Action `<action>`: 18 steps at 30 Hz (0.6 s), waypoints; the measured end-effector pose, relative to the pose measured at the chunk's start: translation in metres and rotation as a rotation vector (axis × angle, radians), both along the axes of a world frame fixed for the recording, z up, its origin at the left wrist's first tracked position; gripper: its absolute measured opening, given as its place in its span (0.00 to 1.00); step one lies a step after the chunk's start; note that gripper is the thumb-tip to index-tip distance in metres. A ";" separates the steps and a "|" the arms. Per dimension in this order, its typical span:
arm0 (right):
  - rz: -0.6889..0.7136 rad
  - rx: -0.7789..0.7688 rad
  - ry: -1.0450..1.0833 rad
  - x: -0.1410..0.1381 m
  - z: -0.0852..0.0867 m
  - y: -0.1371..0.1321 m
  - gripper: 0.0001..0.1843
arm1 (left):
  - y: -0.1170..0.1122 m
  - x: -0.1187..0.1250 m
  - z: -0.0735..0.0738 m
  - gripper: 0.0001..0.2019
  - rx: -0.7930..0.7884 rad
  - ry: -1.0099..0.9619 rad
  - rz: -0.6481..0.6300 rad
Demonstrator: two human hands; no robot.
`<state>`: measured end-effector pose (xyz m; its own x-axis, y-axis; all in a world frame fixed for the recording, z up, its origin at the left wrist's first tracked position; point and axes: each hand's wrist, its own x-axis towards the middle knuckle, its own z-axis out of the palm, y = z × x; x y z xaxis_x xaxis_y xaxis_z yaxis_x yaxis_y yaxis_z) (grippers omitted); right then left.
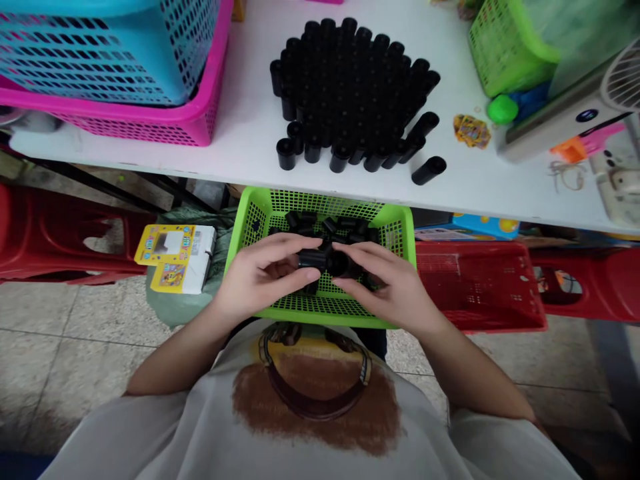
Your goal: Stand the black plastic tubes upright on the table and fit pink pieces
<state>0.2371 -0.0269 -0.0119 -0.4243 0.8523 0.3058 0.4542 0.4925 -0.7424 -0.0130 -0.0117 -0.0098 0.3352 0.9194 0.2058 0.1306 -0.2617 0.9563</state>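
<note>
Over a green basket (325, 320) my two hands are close together. Between the thumb and fingers of my left hand (265, 270) lies a black tube (313, 259), held sideways. My right hand (383, 280) grips another black tube (340, 264), whose round end faces the first one; whether the two touch I cannot tell. Several loose black tubes (349, 223) lie inside the basket below my fingers. On the white table ahead, a large cluster of black tubes (345, 93) stands mostly upright, with one tube (429, 171) leaning apart at its right front.
Left on the table (245, 133) a blue basket (115, 53) sits in a pink basket (200, 120). A fan (565, 107) and a green bin (515, 53) are at right. Red stools and a red basket (480, 287) flank me; a yellow-white box (175, 257) lies left.
</note>
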 end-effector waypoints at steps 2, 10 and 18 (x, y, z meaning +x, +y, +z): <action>0.022 0.008 -0.044 0.000 0.001 -0.001 0.22 | -0.001 0.000 -0.002 0.17 0.084 0.093 -0.020; -0.005 -0.063 -0.121 -0.013 -0.011 0.006 0.17 | -0.016 0.009 -0.027 0.40 0.235 0.402 -0.150; -0.704 0.157 -0.426 0.031 -0.031 0.080 0.23 | 0.004 -0.032 0.020 0.24 0.217 0.249 0.260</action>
